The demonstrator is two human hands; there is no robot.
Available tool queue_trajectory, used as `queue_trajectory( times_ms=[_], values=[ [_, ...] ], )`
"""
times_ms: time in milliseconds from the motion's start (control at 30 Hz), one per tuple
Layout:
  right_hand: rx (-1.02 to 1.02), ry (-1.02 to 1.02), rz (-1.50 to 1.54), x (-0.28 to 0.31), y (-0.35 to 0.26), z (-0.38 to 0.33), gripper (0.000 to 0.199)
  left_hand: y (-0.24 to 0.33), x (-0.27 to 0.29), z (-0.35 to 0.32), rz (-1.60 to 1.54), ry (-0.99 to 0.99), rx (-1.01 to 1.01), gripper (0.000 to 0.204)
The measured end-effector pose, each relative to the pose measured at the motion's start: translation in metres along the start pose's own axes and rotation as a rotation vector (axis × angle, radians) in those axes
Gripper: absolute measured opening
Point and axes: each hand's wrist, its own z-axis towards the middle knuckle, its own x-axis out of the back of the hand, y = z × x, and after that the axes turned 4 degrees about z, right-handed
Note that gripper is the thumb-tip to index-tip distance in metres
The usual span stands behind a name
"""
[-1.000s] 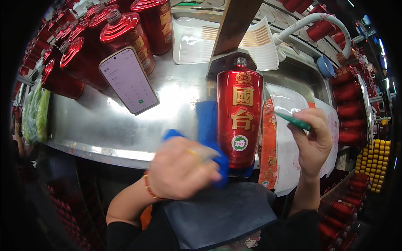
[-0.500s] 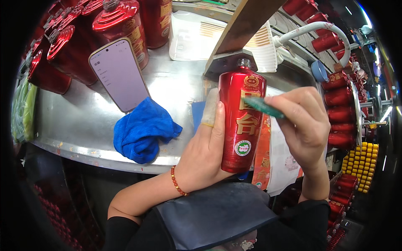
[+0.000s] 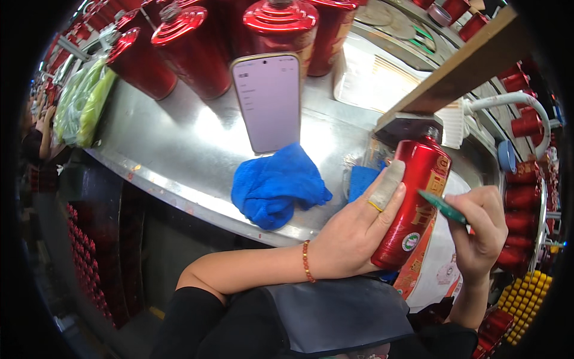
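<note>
Head view: the left hand (image 3: 350, 239) is clasping the bottle (image 3: 404, 224) while the right hand (image 3: 483, 230) is pinching a green tool (image 3: 443, 208) at its lettering (image 3: 424, 216), work apparently unfinished.

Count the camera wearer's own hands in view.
2. The left hand holds the glossy red tapered bottle from its left side, some fingers hidden; the right hand holds a pointed green tool near the bottle's gold-lettered front.
</note>
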Motion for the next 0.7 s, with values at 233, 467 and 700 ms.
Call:
queue_trajectory(
  times_ms=[233, 467, 700],
  values=[
    [-0.066, -0.023, 0.06, 0.001, 0.004, -0.006, 0.03, -0.003, -0.005, -0.002, -0.024, 0.014, 0.011, 0.11],
    [-0.133, 0.034, 0.163, -0.003, 0.01, -0.011, 0.032, -0.007, -0.01, -0.001, -0.04, 0.055, 0.02, 0.116],
    [-0.114, 0.031, 0.08, 0.002, 0.007, -0.008, 0.032, -0.007, -0.007, -0.004, -0.021, 0.045, 0.022, 0.117]
  ],
)
